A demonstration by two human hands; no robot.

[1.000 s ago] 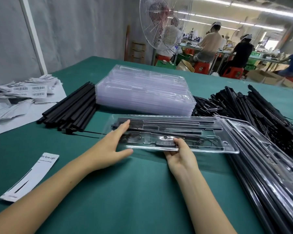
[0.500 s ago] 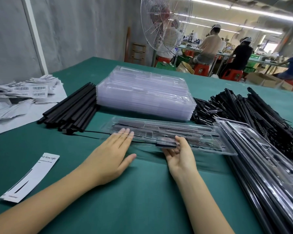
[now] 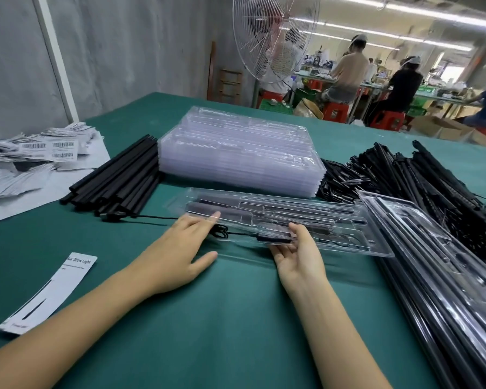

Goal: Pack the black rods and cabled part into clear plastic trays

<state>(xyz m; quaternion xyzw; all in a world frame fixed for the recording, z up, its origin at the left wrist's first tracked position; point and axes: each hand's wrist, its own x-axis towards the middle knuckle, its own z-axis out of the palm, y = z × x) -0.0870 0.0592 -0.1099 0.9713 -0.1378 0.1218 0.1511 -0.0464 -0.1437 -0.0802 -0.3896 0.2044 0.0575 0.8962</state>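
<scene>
Fingers (image 3: 199, 223) of our left hand (image 3: 180, 248) straight and flat, tips touching left end of clear tray (image 3: 334, 220). Our right hand (image 3: 300, 258) pinches tray's near edge, thumb on top, other fingers beneath. Tray tilted, near edge off tabletop (image 3: 208, 332). Black rods (image 3: 213, 205) lie inside. Cabled part (image 3: 272, 237) at near edge, cable running out leftward. Behind tray: stack of empty trays (image 3: 236, 155), loose rod bundle (image 3: 118, 183) to its left. Packed trays (image 3: 438, 265) at right.

Factory packing floor — workers (image 3: 348, 71) at benches, stacked trays (image 3: 242, 153).
</scene>
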